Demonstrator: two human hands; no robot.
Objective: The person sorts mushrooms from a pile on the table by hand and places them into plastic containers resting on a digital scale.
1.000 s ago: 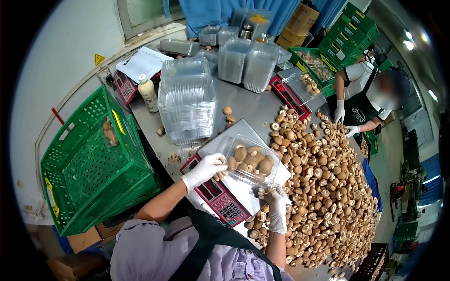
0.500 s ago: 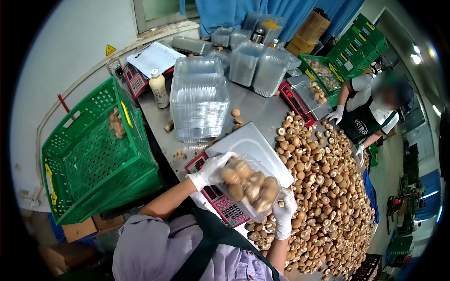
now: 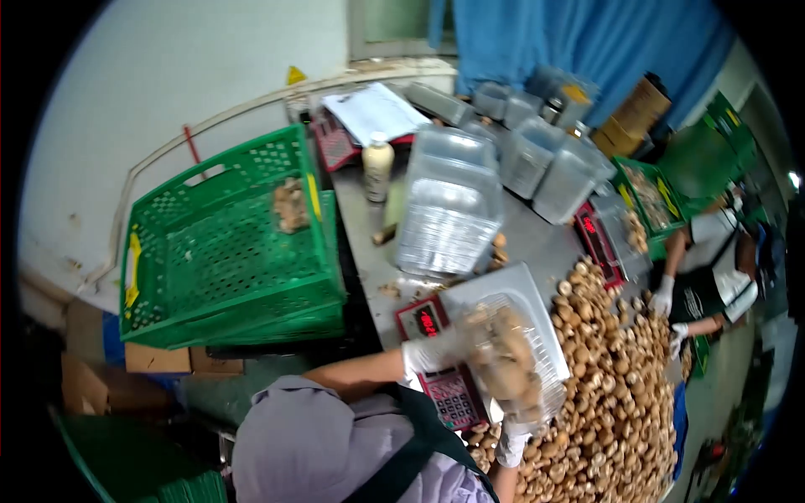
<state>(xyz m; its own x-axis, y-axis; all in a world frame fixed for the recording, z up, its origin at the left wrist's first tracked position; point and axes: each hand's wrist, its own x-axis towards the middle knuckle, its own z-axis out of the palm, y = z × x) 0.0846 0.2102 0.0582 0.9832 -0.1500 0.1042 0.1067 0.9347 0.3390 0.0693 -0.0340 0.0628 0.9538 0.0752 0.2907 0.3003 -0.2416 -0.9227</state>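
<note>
My left hand (image 3: pixel 434 350), in a white glove, grips the upper left side of a clear plastic tray of mushrooms (image 3: pixel 510 365). The lower end of that tray is held by my gloved right hand (image 3: pixel 513 440), whose fingers are partly hidden beneath it. The tray is blurred and tilted, above a red-framed scale (image 3: pixel 537 295) with a metal plate. To the right of the scale spreads a big pile of loose mushrooms (image 3: pixel 616 386).
A green crate (image 3: pixel 226 243) at the left holds one pack of mushrooms. Stacked empty trays (image 3: pixel 449 210), a bottle (image 3: pixel 377 168) and a clipboard (image 3: pixel 373 109) stand at the back. Another person (image 3: pixel 713 277) works at the right beside a second scale (image 3: pixel 597 243).
The camera view has swung left. Both my hands have raised the mushroom tray off the scale plate and tilted it.
</note>
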